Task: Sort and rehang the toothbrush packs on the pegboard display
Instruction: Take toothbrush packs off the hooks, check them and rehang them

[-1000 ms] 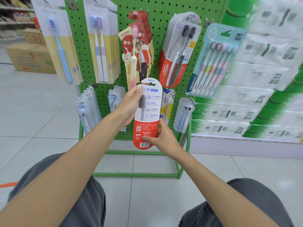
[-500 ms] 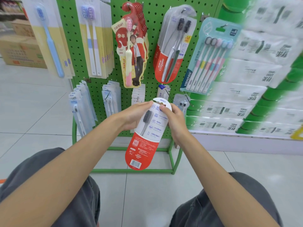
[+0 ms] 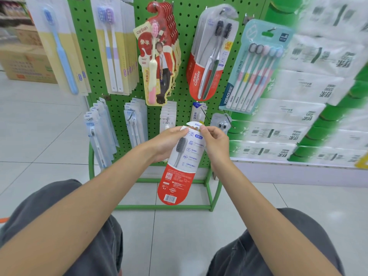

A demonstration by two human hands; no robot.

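1. Lowered since a second ago, the toothbrush pack [image 3: 180, 176] hangs tilted before the bottom row of the pegboard [image 3: 185, 36].
2. Curled fingers of the left hand [image 3: 169, 144] grip its upper edge.
3. Thumb and finger of the right hand [image 3: 216, 142] pinch its top.

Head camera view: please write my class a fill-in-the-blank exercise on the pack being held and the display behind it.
1. The left hand and right hand both grip one toothbrush pack, whose barcode sits at its ___ end.
2. That end of the pack is coloured ___.
3. The pegboard behind is coloured ___.
4. The pack with the pink toothbrush bears the name ___.
Missing words: bottom; red; green; canban.
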